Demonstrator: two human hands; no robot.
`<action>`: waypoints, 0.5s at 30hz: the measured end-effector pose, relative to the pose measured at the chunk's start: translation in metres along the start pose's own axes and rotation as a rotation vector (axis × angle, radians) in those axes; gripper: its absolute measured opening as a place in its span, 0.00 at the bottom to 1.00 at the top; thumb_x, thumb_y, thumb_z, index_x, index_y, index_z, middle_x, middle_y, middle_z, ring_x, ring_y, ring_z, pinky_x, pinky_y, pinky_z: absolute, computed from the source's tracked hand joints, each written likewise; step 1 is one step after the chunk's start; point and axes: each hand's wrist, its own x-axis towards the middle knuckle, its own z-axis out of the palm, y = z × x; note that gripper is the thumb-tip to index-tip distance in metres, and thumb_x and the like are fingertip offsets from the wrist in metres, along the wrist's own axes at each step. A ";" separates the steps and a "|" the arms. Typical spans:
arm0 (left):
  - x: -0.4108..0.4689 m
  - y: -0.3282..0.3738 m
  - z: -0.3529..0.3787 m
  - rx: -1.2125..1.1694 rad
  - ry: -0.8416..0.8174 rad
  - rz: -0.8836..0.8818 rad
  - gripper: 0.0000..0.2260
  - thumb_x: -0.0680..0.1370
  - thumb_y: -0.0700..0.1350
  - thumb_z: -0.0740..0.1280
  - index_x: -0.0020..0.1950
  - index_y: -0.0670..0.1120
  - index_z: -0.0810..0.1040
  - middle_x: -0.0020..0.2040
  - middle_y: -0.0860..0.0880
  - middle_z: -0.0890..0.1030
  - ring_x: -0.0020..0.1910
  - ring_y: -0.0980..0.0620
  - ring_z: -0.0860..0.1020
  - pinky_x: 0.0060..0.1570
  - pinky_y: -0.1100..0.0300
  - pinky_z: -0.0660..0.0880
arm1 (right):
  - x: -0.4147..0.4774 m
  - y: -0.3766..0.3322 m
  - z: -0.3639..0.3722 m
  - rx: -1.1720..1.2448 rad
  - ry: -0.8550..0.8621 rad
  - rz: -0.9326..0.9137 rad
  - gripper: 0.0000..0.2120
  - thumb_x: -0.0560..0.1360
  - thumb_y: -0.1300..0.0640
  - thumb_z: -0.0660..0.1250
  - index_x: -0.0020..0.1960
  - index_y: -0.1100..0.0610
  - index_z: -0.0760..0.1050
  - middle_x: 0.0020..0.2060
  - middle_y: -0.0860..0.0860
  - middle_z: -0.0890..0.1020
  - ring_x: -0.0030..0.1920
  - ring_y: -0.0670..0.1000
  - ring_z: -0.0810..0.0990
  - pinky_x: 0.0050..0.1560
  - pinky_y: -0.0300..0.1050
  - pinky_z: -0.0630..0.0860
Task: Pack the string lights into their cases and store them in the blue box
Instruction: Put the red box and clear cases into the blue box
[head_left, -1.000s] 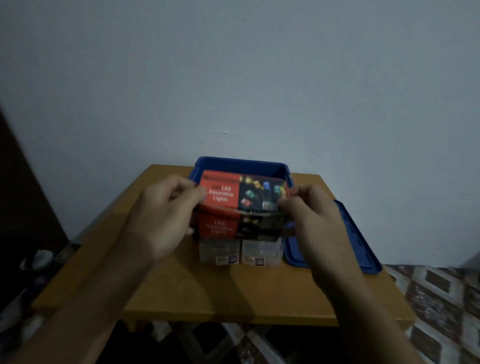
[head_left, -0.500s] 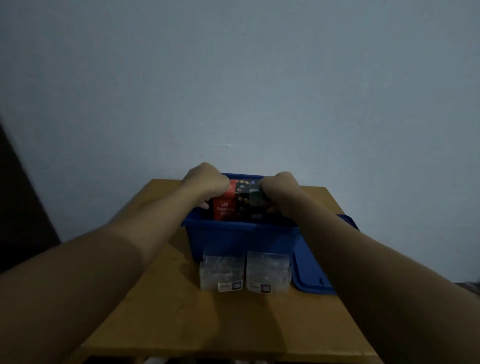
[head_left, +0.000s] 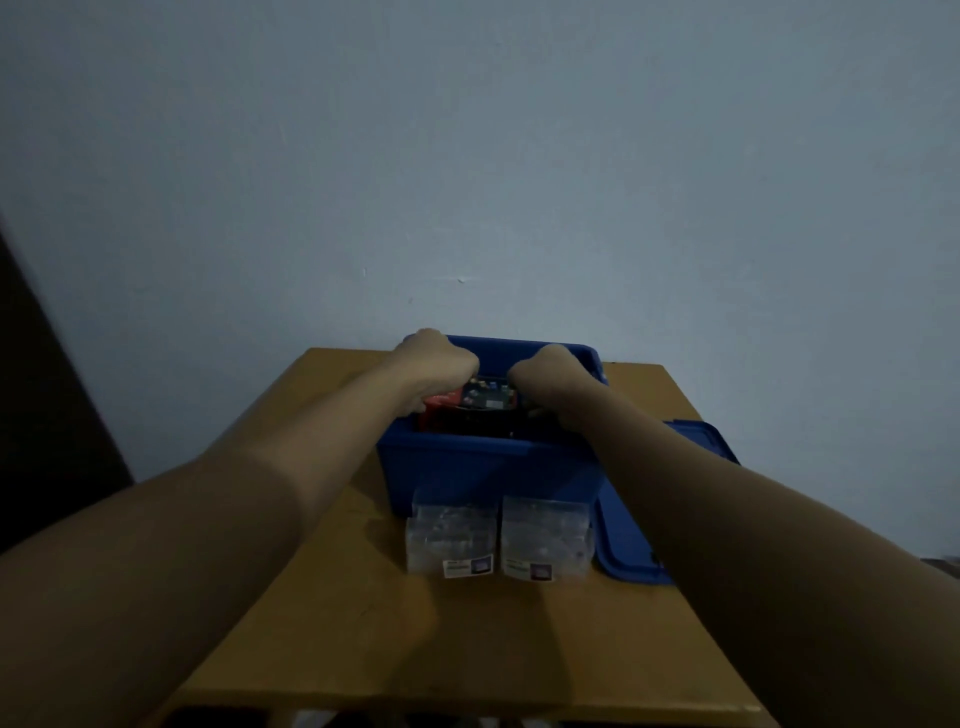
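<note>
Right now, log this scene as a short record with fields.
left hand: holds the red end of the LED lights carton
right hand: holds the carton's other end
carton: inside the blue box
left clear case, right clear case: side by side on the table, in front of the box's near wall
blue lid: off, lying on the table to the right of the box
not yet stored: both clear cases

Left grip (head_left: 439, 364) and right grip (head_left: 548, 374) hold a red light case (head_left: 491, 399) inside the blue box (head_left: 483, 467).
</note>
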 end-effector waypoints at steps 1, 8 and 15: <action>-0.004 0.000 -0.001 0.022 0.042 0.055 0.06 0.77 0.45 0.65 0.47 0.41 0.75 0.43 0.44 0.76 0.37 0.49 0.74 0.33 0.60 0.69 | 0.000 0.002 -0.001 0.051 0.015 -0.029 0.09 0.79 0.65 0.63 0.56 0.67 0.78 0.44 0.59 0.81 0.45 0.56 0.80 0.49 0.51 0.81; -0.054 -0.009 -0.011 0.024 0.364 0.484 0.07 0.79 0.45 0.65 0.54 0.47 0.81 0.50 0.51 0.80 0.47 0.54 0.78 0.39 0.65 0.72 | -0.048 0.006 -0.034 0.045 0.286 -0.452 0.10 0.80 0.62 0.61 0.55 0.56 0.80 0.45 0.47 0.80 0.39 0.41 0.76 0.34 0.32 0.72; -0.108 -0.055 0.029 0.038 0.304 0.671 0.08 0.79 0.43 0.68 0.57 0.48 0.81 0.55 0.53 0.78 0.57 0.55 0.75 0.56 0.56 0.76 | -0.124 0.067 -0.036 0.185 0.465 -0.596 0.09 0.80 0.64 0.63 0.51 0.52 0.78 0.43 0.43 0.81 0.42 0.42 0.79 0.37 0.30 0.72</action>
